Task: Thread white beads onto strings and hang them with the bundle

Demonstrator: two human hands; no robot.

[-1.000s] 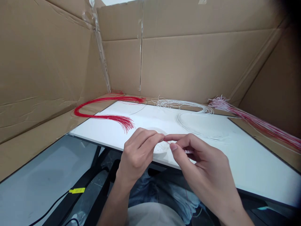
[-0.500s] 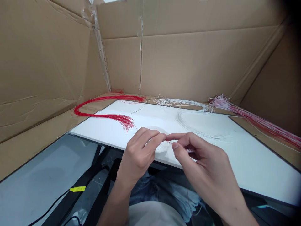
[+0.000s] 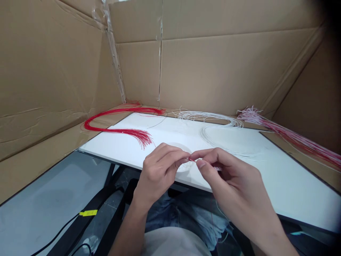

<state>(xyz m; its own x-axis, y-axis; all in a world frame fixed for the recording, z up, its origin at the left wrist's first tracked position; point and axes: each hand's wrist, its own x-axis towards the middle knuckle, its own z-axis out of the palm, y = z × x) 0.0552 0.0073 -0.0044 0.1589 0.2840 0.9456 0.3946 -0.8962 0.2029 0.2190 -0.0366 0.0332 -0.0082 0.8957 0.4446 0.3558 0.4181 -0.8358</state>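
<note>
My left hand (image 3: 162,169) pinches the end of a thin red cord (image 3: 192,160) near the table's front edge. Close on its right, my right hand (image 3: 231,177) has thumb and forefinger on the same cord, their tips almost meeting the left fingertips. A small white braided piece (image 3: 217,169) shows between the curled fingers of my right hand. Behind both hands, a round white dish (image 3: 183,167) is partly hidden. Thin strands hang below my right hand over the jeans.
A curved bundle of red cords (image 3: 117,131) lies at the left of the white table (image 3: 170,129). White cords (image 3: 213,116) lie at the back, pink and red cords (image 3: 298,138) at the right. Cardboard walls (image 3: 213,71) surround the table.
My left fingers have closed up more around the cord end. The right hand has shifted slightly right and down, and a pale strand now shows below it.
</note>
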